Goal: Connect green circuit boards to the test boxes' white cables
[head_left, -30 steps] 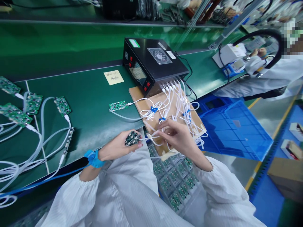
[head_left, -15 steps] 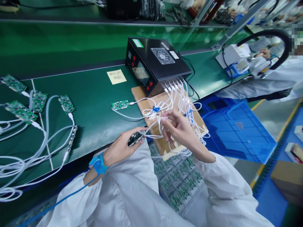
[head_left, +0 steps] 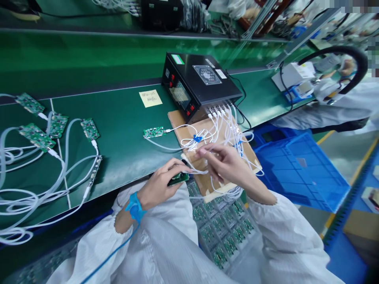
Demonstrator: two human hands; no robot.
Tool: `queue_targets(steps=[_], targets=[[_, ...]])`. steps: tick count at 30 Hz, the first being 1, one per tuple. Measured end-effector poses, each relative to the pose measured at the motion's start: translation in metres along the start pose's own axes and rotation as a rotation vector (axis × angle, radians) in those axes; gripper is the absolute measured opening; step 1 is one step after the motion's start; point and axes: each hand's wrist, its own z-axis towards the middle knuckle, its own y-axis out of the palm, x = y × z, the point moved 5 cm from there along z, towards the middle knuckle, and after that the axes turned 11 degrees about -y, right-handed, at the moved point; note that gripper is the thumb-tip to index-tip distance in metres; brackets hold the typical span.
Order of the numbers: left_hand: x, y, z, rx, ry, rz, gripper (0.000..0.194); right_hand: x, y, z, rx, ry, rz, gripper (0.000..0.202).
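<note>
My left hand point(head_left: 161, 182), with a blue wrist strap point(head_left: 136, 208), grips a green circuit board point(head_left: 179, 180) at the bench's front edge. Its fingers cover much of the board. White cables point(head_left: 199, 171) run from beside this board towards my right hand point(head_left: 229, 165). That hand is closed in a pinch on a white cable over the cardboard sheet point(head_left: 177, 120); the cable's end is hidden by the fingers. Another circuit board point(head_left: 154, 132) lies on the bench, plugged into a white cable. Behind the hands stands a black test box point(head_left: 204, 79) with several white cables in its side.
Several cabled circuit boards point(head_left: 37, 137) and looped white cables lie at the left. A yellow note point(head_left: 151, 98) is beside the box. Below the cardboard, a tray point(head_left: 217, 227) holds boards. A blue bin point(head_left: 308, 169) is at right; a person in white point(head_left: 331, 108) is beyond.
My left hand has shifted right with the board, which is now tilted differently. My right hand has turned, its pinch slightly lower and left. The view has moved slightly.
</note>
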Motion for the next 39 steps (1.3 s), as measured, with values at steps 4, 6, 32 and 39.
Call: queue_targets(steps=[4, 6, 32, 39], targets=[[0.008, 0.009, -0.002, -0.005, 0.167, 0.254, 0.04, -0.007, 0.024, 0.011, -0.301, -0.033, -0.145, 0.034], [0.012, 0.012, -0.004, 0.032, 0.261, 0.377, 0.042, -0.007, 0.028, 0.021, -0.399, -0.009, -0.148, 0.037], [-0.025, -0.035, -0.022, 0.722, -0.454, -0.805, 0.037, -0.014, 0.015, 0.041, -0.337, -0.025, -0.017, 0.035], [-0.023, -0.036, 0.005, 0.669, -0.656, -1.278, 0.022, -0.019, 0.026, 0.035, -0.247, -0.13, -0.046, 0.037]])
